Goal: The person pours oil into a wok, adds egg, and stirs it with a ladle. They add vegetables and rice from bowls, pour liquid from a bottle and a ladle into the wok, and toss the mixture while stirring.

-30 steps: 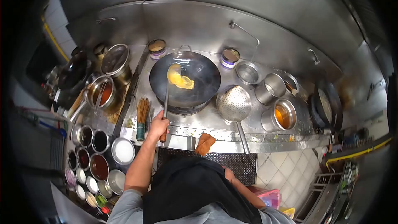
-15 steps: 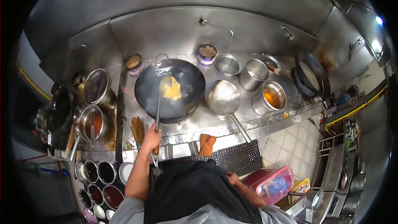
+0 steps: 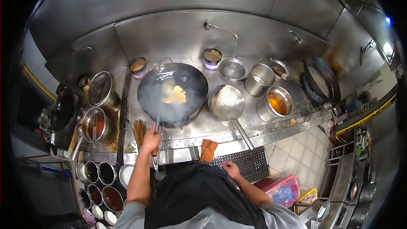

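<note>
My left hand (image 3: 151,140) is wrapped round the handle of a long ladle (image 3: 158,124), whose bowl reaches into the wok. Steam drifts over the black wok (image 3: 195,93) and partly hides the ladle. Yellow egg (image 3: 179,95) lies in the middle of the wok, next to the ladle's bowl. In front of the dark apron, my right hand (image 3: 231,170) hovers with its fingers curled in and nothing visible in them. Closest to it is an orange cloth (image 3: 208,150) hanging at the stove's front edge.
Right of the wok rests a perforated strainer (image 3: 227,103), its handle sticking out over the front edge. Beyond it stand a steel pot (image 3: 259,80) and a pot of orange liquid (image 3: 277,102). A bamboo brush (image 3: 139,132) is left of my wrist. Several sauce containers (image 3: 107,173) sit lower left.
My left hand and the ladle have shifted slightly left and toward me. The egg has spread, and steam has thickened. My right hand has risen from the apron toward the stove edge.
</note>
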Tool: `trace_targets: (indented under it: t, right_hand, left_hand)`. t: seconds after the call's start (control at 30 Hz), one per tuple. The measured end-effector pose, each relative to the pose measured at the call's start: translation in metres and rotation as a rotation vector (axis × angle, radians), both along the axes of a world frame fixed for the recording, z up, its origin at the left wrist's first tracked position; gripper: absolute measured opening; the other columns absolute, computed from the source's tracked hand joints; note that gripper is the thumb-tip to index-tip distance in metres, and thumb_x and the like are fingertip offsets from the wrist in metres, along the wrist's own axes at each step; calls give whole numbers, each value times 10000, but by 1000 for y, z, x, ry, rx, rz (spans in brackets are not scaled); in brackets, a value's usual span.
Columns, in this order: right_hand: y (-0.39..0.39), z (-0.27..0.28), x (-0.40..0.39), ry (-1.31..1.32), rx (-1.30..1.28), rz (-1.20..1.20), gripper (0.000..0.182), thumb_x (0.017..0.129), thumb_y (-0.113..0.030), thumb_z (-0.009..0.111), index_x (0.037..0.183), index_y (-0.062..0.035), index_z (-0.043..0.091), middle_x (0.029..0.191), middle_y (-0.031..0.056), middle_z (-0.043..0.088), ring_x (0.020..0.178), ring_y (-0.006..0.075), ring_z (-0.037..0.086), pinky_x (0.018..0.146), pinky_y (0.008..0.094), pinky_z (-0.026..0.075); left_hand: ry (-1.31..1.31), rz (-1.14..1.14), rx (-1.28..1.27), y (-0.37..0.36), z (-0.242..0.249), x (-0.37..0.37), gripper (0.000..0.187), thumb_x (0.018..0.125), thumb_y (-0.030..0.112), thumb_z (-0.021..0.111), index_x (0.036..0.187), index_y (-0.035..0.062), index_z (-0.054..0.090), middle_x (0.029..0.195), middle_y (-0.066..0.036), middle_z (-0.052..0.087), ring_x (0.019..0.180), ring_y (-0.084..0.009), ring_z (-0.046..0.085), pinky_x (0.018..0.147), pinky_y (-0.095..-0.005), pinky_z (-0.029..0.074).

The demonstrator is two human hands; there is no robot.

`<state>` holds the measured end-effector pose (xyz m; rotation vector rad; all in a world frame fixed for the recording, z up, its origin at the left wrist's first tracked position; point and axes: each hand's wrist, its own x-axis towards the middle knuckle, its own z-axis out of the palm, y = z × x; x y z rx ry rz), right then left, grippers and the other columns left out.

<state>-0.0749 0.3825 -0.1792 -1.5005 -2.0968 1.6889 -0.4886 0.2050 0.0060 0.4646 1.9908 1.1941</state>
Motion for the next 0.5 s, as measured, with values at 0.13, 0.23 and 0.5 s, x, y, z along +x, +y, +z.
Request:
trace_targets:
  t: [0.13, 0.23, 0.5]
  right_hand:
    - [16, 16, -81, 119, 116, 13, 499, 825, -296, 741, 1192, 0, 577, 942, 79, 680, 852, 150, 638, 797, 290, 510]
    - [28, -29, -111, 224, 28, 94, 572, 780, -334, 775, 1192, 2, 564, 963, 114, 681, 882, 200, 655, 820, 321, 516]
    - [32, 20, -135, -129, 203, 172, 717, 716, -357, 789, 1215, 41, 462, 1057, 218, 655, 999, 354, 640, 879, 380, 500]
  left_hand:
    - [32, 15, -16, 1, 11, 5, 545, 842, 13, 499, 1384, 52, 457, 713, -50, 568, 483, -154, 530, 432, -298, 445]
    - [-78, 1, 34, 3, 12, 6, 514, 863, 25, 490, 1376, 46, 461, 722, -70, 571, 491, -160, 545, 428, -304, 442]
    - [-26, -28, -29, 4, 0, 0, 508, 855, 64, 515, 1360, 20, 480, 746, -88, 596, 496, -172, 561, 450, -320, 448]
